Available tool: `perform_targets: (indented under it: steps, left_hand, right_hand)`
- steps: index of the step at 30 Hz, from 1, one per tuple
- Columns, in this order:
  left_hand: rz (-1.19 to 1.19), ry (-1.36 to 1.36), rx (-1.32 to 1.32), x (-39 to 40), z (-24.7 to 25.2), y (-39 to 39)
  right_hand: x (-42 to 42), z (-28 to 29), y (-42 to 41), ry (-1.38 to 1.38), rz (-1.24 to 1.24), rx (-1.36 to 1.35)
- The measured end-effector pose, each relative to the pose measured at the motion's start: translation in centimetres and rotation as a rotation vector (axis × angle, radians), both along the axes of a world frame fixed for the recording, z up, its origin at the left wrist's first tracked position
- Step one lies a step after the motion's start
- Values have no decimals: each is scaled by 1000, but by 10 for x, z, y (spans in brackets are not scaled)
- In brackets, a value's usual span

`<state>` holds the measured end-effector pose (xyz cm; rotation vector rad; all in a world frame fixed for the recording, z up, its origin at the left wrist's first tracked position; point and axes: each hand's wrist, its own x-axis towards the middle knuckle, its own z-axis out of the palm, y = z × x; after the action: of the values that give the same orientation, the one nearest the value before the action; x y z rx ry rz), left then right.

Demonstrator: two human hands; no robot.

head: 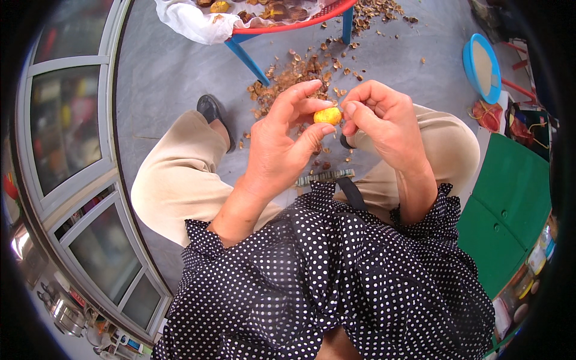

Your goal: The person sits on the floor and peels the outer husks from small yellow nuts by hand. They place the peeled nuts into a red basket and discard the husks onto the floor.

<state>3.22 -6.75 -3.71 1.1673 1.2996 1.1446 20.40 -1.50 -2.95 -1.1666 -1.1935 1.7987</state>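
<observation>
A small yellow nut kernel, apparently a peeled chestnut, is pinched between the thumb and fingers of my left hand. My right hand is at the kernel's right side, its thumb and forefinger pressed together; a small dark bit shows between that hand and the kernel. Beyond my hands, brown shell pieces lie scattered on the floor. At the top, a round red tray lined with white cloth holds yellow kernels and dark shells.
The tray rests on blue legs. A light blue basin is at the upper right, with a red net bag below it. A green cabinet stands on the right, and glass-panelled cabinet doors line the left.
</observation>
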Motion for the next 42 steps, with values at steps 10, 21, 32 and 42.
perform_targets:
  steps: [10, 21, 32, 42]
  left_hand:
    - [-99, 227, 114, -5, 0, 0]
    - [-64, -368, -162, -3, 4, 5]
    - [-123, -155, -117, 3, 1, 6]
    - [-110, -480, -197, 5, -1, 11]
  right_hand:
    - [0, 1, -2, -42, 110, -2]
    - [2, -4, 2, 39, 33, -3]
    - [9, -6, 8, 112, 104, -120]
    - [15, -11, 7, -5, 97, 71]
